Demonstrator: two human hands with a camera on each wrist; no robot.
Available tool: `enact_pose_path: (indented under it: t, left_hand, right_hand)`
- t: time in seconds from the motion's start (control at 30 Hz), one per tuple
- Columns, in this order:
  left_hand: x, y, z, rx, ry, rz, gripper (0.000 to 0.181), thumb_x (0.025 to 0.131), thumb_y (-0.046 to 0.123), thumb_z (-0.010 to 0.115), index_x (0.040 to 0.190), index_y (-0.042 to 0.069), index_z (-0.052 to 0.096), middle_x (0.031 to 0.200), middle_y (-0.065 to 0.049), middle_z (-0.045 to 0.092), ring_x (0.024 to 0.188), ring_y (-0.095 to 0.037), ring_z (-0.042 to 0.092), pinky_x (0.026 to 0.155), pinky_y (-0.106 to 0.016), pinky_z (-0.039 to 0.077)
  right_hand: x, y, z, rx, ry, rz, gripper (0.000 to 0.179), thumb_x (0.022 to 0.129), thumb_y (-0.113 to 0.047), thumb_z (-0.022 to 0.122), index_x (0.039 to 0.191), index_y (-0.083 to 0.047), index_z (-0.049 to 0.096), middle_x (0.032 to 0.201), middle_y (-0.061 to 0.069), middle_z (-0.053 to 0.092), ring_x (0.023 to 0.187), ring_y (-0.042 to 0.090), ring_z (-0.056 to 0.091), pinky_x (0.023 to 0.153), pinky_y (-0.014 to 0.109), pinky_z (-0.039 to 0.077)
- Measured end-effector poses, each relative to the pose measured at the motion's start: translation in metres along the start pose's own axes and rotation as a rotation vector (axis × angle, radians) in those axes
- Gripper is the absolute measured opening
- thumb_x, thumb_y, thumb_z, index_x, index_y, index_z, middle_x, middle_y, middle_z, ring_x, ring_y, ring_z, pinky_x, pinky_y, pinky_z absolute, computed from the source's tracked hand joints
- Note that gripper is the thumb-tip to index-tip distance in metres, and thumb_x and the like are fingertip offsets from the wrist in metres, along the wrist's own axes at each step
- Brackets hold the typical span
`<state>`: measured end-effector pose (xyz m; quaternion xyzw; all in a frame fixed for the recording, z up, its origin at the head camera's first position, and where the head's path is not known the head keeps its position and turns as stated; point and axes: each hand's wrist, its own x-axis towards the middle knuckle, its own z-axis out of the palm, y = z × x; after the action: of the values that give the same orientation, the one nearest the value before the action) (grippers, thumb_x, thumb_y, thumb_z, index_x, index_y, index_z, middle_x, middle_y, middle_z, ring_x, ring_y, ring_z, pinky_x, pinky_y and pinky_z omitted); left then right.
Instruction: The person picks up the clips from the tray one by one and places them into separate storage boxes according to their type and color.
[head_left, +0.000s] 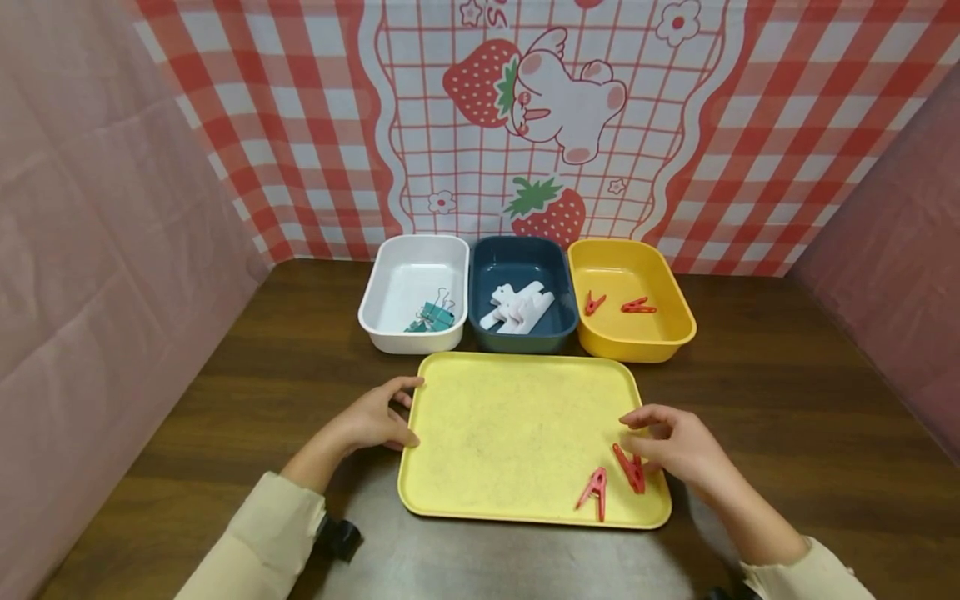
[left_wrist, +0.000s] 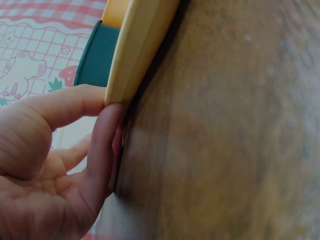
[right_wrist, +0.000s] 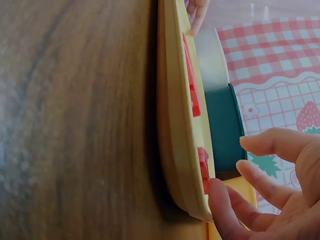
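My left hand (head_left: 378,417) holds the left edge of a yellow tray (head_left: 510,417), thumb and fingers at the rim (left_wrist: 117,85). Over the tray's right side hovers my right hand (head_left: 678,442), fingers spread and loosely bent with nothing between them. Beneath its fingers lies a red clothespin (head_left: 630,468); in the right wrist view one fingertip is right at a clothespin (right_wrist: 203,170) by the rim. Another, pinkish-red clothespin (head_left: 595,493) lies to its left, near the tray's front edge.
Behind the tray stand three bins side by side: a white bin (head_left: 375,304) with teal binder clips (head_left: 432,317), a dark blue bin (head_left: 487,258) with white clips (head_left: 517,308), and a yellow bin (head_left: 678,329) with red clothespins (head_left: 637,306). A checked cloth (head_left: 300,125) hangs behind.
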<state>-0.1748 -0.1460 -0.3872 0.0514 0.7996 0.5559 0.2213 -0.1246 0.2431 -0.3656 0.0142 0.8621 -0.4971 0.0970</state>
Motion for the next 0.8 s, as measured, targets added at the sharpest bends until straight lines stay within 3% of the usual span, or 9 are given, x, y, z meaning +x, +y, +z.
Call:
enact_pose_path:
  t: [0.3, 0.53, 0.8]
  left_hand:
    - [-0.001, -0.001, 0.000, -0.016, -0.012, 0.013, 0.084, 0.064, -0.016, 0.070, 0.138, 0.000, 0.035, 0.108, -0.018, 0.039, 0.069, -0.018, 0.059, 0.060, -0.036, 0.055]
    - [-0.001, -0.001, -0.001, -0.007, -0.008, 0.006, 0.083, 0.064, -0.015, 0.071, 0.138, 0.001, 0.036, 0.108, -0.018, 0.040, 0.069, -0.018, 0.060, 0.061, -0.036, 0.055]
    - [0.000, 0.000, 0.000, 0.003, -0.001, -0.008, 0.084, 0.064, -0.015, 0.072, 0.138, 0.002, 0.037, 0.110, -0.018, 0.040, 0.069, -0.018, 0.059, 0.060, -0.035, 0.055]
  right_hand:
    - [-0.004, 0.001, 0.001, -0.278, -0.078, -0.169, 0.039, 0.064, -0.015, 0.084, 0.098, -0.003, 0.069, 0.078, 0.004, 0.060, 0.072, 0.016, 0.054, 0.054, 0.025, 0.047]
    - [0.000, 0.001, 0.009, -0.279, -0.118, -0.173, 0.029, 0.063, -0.011, 0.084, 0.088, -0.006, 0.071, 0.066, 0.000, 0.056, 0.061, 0.012, 0.051, 0.048, 0.024, 0.045]
    - [0.000, -0.002, 0.011, -0.272, -0.126, -0.164, 0.024, 0.064, -0.008, 0.080, 0.087, -0.006, 0.072, 0.068, -0.001, 0.061, 0.060, 0.013, 0.053, 0.048, 0.024, 0.045]
